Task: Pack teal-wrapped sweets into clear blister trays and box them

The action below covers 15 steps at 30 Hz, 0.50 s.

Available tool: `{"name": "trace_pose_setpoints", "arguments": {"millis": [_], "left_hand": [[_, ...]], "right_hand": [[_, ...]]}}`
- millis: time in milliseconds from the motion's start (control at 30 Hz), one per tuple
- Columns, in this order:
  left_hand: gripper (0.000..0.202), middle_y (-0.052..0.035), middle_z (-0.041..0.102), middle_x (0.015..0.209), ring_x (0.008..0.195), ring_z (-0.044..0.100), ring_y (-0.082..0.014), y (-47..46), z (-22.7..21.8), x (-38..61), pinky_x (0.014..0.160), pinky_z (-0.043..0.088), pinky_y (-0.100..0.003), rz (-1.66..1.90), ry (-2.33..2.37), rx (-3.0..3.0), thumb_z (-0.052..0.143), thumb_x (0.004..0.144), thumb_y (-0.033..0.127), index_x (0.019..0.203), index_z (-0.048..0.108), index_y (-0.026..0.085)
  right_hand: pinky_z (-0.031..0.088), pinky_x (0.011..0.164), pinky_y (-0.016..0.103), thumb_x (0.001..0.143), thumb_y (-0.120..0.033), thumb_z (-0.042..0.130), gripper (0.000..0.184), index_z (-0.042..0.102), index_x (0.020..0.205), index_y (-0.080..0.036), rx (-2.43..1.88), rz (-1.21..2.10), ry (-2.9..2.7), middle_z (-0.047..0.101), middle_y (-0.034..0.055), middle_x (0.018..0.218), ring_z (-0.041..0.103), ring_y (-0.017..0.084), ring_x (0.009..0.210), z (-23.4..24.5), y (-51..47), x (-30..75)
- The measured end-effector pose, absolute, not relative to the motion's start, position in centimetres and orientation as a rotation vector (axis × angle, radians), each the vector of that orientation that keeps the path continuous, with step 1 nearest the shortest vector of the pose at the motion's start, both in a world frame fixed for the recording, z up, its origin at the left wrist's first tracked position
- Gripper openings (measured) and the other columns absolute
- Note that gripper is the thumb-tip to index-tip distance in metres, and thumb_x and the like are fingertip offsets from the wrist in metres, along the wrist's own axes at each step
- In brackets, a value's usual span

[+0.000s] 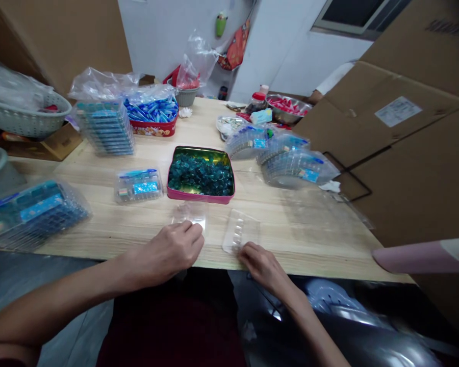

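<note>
My left hand (172,251) rests at the near edge of the wooden table (99,224), fingers curled over the near end of a clear plastic tray (191,214). My right hand (262,265) is closed at the near edge of a second clear plastic tray (240,230), its fingertips touching it. Just beyond both trays stands a pink tin (201,173) filled with several teal pieces.
A filled clear pack (138,185) lies left of the tin. Stacks of packs sit at the far left (30,211), back left (105,127) and right (290,158). A red tin of blue pens (153,114), baskets (23,114) and cardboard boxes (413,153) ring the table.
</note>
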<state>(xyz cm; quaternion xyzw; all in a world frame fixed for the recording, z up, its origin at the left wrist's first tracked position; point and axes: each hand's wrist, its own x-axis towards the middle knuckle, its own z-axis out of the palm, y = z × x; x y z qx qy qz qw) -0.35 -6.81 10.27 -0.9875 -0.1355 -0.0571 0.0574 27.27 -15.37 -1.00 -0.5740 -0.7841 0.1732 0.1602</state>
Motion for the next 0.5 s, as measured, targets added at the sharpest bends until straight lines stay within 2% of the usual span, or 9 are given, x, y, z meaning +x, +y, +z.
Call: {"name": "trace_pose_setpoints", "arguments": {"millis": [167, 233, 367, 500], "left_hand": [[0.025, -0.0087, 0.057, 0.08, 0.08, 0.053, -0.0204, -6.8, 11.4, -1.9, 0.07, 0.05, -0.032, -0.445, -0.409, -2.949, 0.033, 0.084, 0.005, 0.077, 0.054, 0.014], [0.026, -0.0089, 0.057, 0.08, 0.086, 0.054, -0.0217, -7.4, 11.0, -3.0, 0.074, 0.05, -0.034, -0.481, -0.432, -2.951, 0.032, 0.086, 0.005, 0.077, 0.055, 0.014], [0.025, -0.0094, 0.059, 0.081, 0.089, 0.056, -0.0235, -8.7, 7.5, -6.3, 0.076, 0.049, -0.035, -0.558, -0.537, -2.858, 0.037, 0.084, 0.003, 0.076, 0.058, 0.014], [0.025, -0.0111, 0.061, 0.082, 0.086, 0.058, -0.0256, -9.0, 3.2, -10.3, 0.074, 0.048, -0.037, -0.342, -0.804, -2.795, 0.041, 0.079, -0.002, 0.076, 0.06, 0.013]], "right_hand": [[0.044, 0.059, 0.026, 0.088, -0.019, 0.046, 0.005, 0.05, 0.085, -0.02, -1.688, 0.43, -2.113, 0.056, 0.004, 0.08, 0.056, 0.016, 0.066, -1.1, -15.1, 26.9], [0.044, 0.061, 0.026, 0.089, -0.019, 0.045, 0.008, 0.053, 0.09, -0.02, -1.729, 0.36, -2.169, 0.057, 0.0057, 0.084, 0.057, 0.016, 0.069, -1.2, -14.9, 26.6], [0.042, 0.063, 0.027, 0.088, -0.018, 0.046, 0.014, 0.055, 0.077, -0.02, -1.803, 0.243, -2.283, 0.058, 0.0053, 0.079, 0.057, 0.018, 0.07, -1.3, -14.5, 26.4], [0.042, 0.066, 0.028, 0.087, -0.017, 0.048, 0.012, 0.056, 0.078, -0.02, -1.752, 0.283, -2.156, 0.059, 0.0036, 0.076, 0.056, 0.017, 0.07, -0.4, -14.6, 27.3]]}}
